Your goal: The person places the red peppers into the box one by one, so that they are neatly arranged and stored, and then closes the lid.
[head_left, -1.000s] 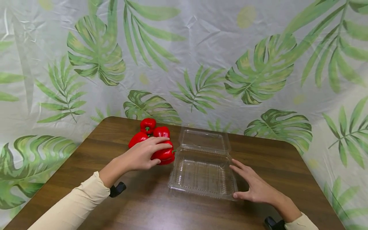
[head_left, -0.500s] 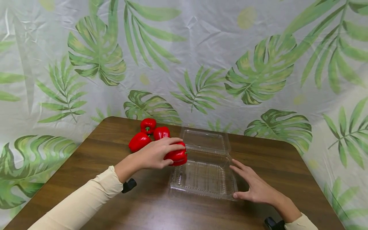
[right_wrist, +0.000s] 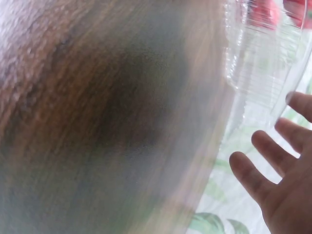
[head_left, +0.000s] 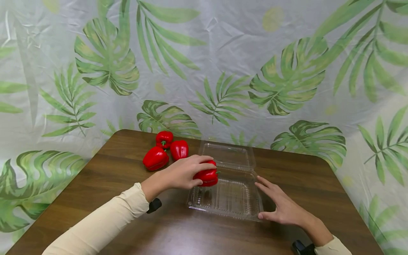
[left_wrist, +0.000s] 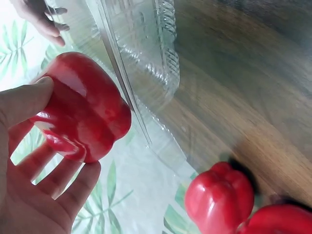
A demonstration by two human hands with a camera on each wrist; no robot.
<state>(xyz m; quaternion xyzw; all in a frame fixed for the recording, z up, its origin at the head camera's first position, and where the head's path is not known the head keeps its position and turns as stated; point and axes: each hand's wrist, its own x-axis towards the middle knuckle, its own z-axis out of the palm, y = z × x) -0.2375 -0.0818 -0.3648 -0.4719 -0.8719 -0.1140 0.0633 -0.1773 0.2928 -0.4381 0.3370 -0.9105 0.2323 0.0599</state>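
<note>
My left hand [head_left: 185,173] grips a red bell pepper [head_left: 208,176] from above, thumb on the near side and fingers over the far side. In the left wrist view this bell pepper [left_wrist: 80,107] shows lobed and glossy, with the fingers round its lower end. It is over the left part of a clear plastic clamshell container [head_left: 226,213], whose lid [head_left: 227,156] lies folded back behind it. At the container's right side is my right hand [head_left: 282,203], fingers spread and fairly straight, thumb tip at the front right corner. The right wrist view shows its fingertips [right_wrist: 292,97] right at the rim.
Three more red peppers sit at the back left: one by the far edge [head_left: 164,139], a pepper on the left [head_left: 155,158] and another nearer the lid [head_left: 179,149]. The brown wooden table [head_left: 178,230] ends at a leaf-patterned curtain [head_left: 204,71].
My left hand has carried the bell pepper rightward, away from the other peppers and over the container. My right hand has stayed at the container's right side.
</note>
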